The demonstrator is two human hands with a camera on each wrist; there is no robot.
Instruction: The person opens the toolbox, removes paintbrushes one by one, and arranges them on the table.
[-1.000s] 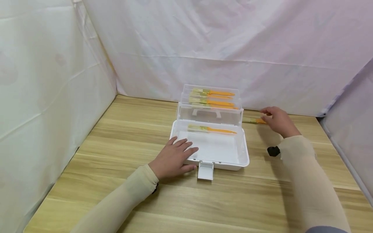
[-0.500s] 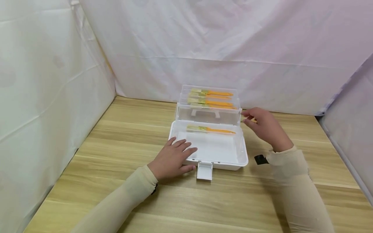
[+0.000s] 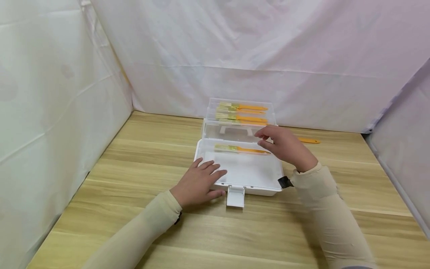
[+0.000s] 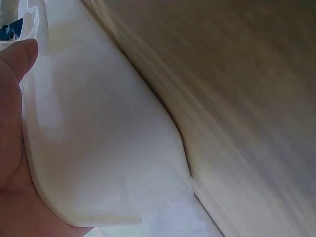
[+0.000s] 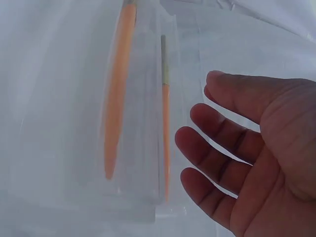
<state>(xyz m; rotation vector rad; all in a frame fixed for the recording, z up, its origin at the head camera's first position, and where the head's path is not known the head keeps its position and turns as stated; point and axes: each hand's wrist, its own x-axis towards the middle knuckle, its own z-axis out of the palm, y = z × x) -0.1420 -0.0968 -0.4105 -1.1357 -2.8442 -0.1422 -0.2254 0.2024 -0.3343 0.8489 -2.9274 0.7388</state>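
Pale cloth hangs behind and to both sides of a wood-grain table. Two cream sleeves reach in, from seven and five o'clock. Near the table's middle sits a white box, its clear lid tipped back at twelve o'clock.

Taking the box as the dial, the right hand hangs at two o'clock, over the edge of the box and lid, its fingers gently bent with a gap to the thumb and nothing between them in the wrist view. The left hand rests at eight o'clock, fingers straight and spread over the near corner of the rim, thumb beside the outer wall.

Several orange-handled brushes show at the lid's top (some may be reflections; I cannot tell). One more brush appears along the box's twelve o'clock side, bristles toward nine, handle toward three. A loose orange handle lies on the table between two and three o'clock, partly hidden by the right hand. A white latch hangs at six o'clock. Smallest is a black piece at the right cuff.
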